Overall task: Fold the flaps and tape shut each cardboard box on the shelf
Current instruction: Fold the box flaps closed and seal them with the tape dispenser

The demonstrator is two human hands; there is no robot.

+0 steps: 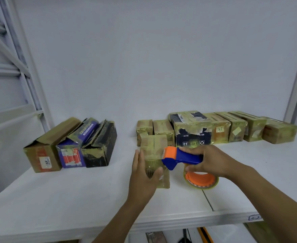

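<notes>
Head view: at frame centre on the shelf (74,199), the left hand (144,174) clasps a small box (154,151), thumb across its top, while the right hand (207,162) grips the tape dispenser (181,158) against it. The right-centre row of boxes (235,127) looks sealed; the three boxes (70,151) at left gape open, likely left to do.

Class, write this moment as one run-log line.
left hand: holds small taped cardboard box | right hand: grips blue-and-orange tape dispenser at box

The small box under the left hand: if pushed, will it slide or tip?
The small box probably slides easily: glossy tape covers it and the shelf looks smooth. Tipping seems unlikely, since it lies long and low. Probably stiff: its faces look flat.
</notes>
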